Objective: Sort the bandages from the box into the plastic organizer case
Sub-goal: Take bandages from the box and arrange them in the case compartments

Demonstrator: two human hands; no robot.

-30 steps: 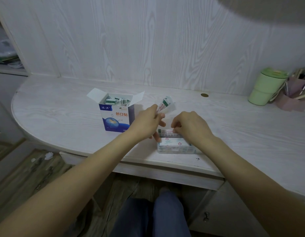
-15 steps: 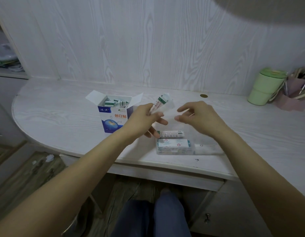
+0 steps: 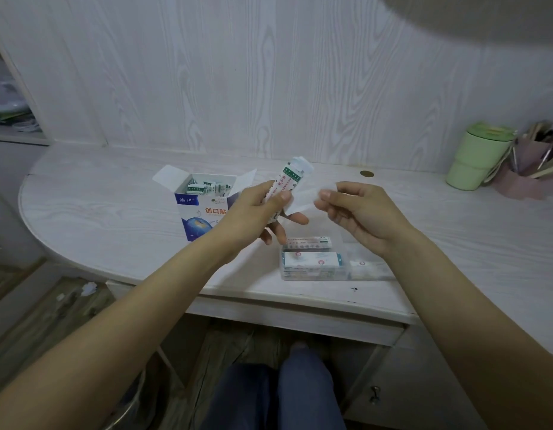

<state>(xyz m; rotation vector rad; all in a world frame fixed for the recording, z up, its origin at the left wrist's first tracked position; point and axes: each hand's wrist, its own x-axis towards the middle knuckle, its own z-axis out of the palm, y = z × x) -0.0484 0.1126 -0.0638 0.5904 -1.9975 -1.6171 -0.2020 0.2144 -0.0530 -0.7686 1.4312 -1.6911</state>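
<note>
Mid-sort: you've got a stack of bandages up in the air, case waiting below

Your left hand [image 3: 262, 209] pinches a stack of bandages [image 3: 286, 184] btw thumb and fingers, tilted up over the desk [image 3: 98, 206], prob so the ends fan out and one's easy to peel off. Your right hand [image 3: 358, 212] has thumb and fingertips closed on a pale strip [image 3: 306, 198] running off that stack; can't tell if it's one bandage or loose wrapper. The box [image 3: 203, 209] sits flaps open w/ more inside, just left of your hands, easy reach. The plastic organizer case [image 3: 318, 265] is right under them near the desk edge, lid [image 3: 346, 235] swung open, several bandages already in the left compartment, so it's a short drop. Imo plenty left to do.
</note>
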